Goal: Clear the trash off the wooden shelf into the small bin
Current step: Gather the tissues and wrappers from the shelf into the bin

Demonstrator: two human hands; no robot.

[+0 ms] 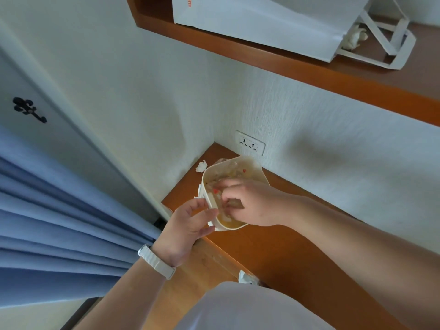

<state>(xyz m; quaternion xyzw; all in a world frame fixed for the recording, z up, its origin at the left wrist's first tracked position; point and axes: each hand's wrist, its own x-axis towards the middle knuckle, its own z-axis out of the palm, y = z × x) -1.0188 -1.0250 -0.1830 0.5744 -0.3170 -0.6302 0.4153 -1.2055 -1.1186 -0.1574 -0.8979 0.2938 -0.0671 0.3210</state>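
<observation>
Now small bin (pixel 247 172) gripped, both hands (pixel 190 225)

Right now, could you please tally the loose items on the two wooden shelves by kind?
Small bin: 1
Crumpled tissues: 3
White paper bag: 1
Total: 5

Both forearms are bare, with no sleeves reaching the wrists. A white band (pixel 157 262) with a ribbed, woven look wraps the left wrist just behind the left hand (pixel 188 225). The right hand (pixel 250 206) wears nothing. A pale grey-white garment (pixel 238 310) covers the torso at the near edge.
</observation>
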